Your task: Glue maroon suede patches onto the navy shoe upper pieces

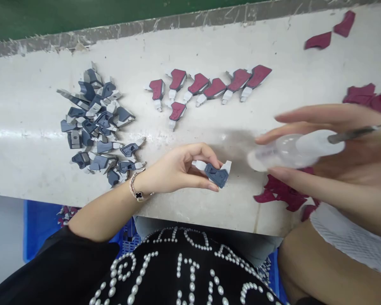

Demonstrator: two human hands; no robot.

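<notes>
Between the thumb and fingers of my left hand [180, 167] is a grey-blue and white plastic part [218, 174], its recessed face up. My right hand [346, 156], slightly blurred, holds a small translucent bottle [292, 150] with a white end and a thin metal tip that points right, away from the part. The bottle is apart from the part. Beneath the right hand lie loose dark red pieces [284, 192], partly covered by it. Several parts with red faces [214, 89] stand in a loose row beyond my hands.
A heap of grey-blue and white parts [98, 123] lies on the left of the white table [190, 46]. More red pieces [360, 94] are at the right and far right. Blue crates [34, 228] stand below the table's near edge.
</notes>
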